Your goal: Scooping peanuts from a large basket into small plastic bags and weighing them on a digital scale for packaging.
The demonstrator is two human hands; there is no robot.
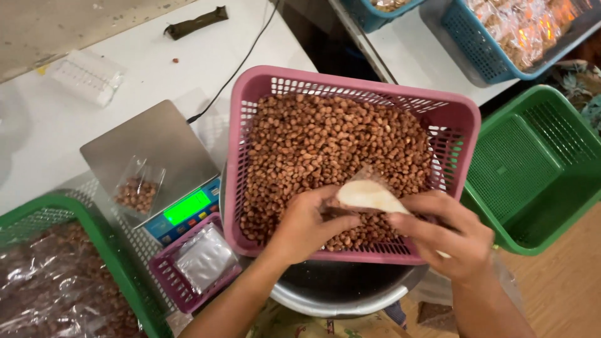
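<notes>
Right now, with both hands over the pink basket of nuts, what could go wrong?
1. The pink basket sits on a round metal bowl and overhangs its rim; pressing on one side might tip it.
2. The left hand and right hand hold a small clear bag between them; nuts could spill past its mouth.
3. The filled bag on the scale stands open and could topple.

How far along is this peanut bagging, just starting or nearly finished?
Some is done: the green basket at left holds filled bags, and one small bag of nuts sits on the scale. In hand: the left hand and right hand hold a clear bag over the pink basket. Plenty remains: it is full of loose peanuts.
</notes>
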